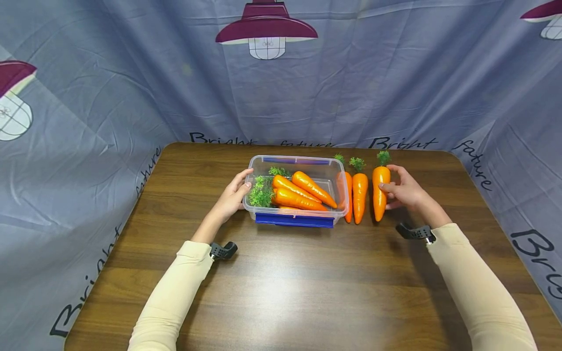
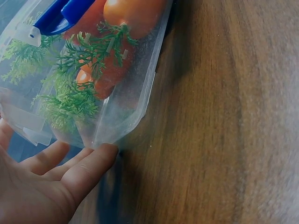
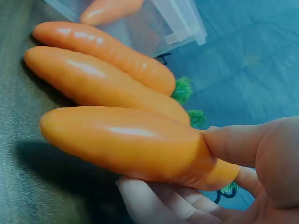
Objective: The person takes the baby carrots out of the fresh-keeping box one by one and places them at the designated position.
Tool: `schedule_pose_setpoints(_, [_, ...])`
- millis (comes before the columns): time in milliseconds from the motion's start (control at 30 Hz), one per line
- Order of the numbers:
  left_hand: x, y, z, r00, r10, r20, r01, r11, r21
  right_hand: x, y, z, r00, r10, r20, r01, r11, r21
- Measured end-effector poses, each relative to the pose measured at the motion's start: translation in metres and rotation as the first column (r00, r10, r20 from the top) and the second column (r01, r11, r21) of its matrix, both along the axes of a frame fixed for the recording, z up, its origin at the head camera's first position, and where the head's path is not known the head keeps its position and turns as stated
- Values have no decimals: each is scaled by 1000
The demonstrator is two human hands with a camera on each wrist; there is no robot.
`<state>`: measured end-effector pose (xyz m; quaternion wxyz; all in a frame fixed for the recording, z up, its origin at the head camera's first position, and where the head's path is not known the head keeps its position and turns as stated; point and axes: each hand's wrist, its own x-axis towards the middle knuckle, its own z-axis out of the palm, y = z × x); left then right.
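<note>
My right hand (image 1: 406, 189) pinches an orange toy carrot (image 1: 380, 192) with a green leafy top, thumb on one side and fingers on the other. In the right wrist view, the held carrot (image 3: 126, 144) casts a shadow on the table. Two more carrots, one nearer (image 1: 360, 195) and one against the box (image 1: 349, 197), lie to its left. My left hand (image 1: 230, 197) touches the left end of a clear plastic box (image 1: 295, 213) with blue clips, its fingers loosely extended along the wall (image 2: 126, 128). Inside the box lie several carrots (image 1: 300, 200), leaves toward the left.
Everything stands on a brown wooden table (image 1: 298, 292). A grey-blue printed curtain (image 1: 351, 87) rises behind the table and at both sides. Black wrist mounts (image 1: 224, 250) sit on both forearms.
</note>
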<state>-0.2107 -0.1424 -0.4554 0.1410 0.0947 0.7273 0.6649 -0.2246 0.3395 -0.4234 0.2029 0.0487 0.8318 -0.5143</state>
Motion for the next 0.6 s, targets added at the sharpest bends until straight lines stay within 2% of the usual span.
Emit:
schedule_pose_setpoints(300, [0,0,-1,1000,-1,0,1,1000,-5,3,-5,-16,1000,0,32,0,1000,17])
schedule_pose_setpoints(600, [-1,0,-1,1000,8,-7,-9,999,-35,4,-11,-20,999,-36,16,35,997,70])
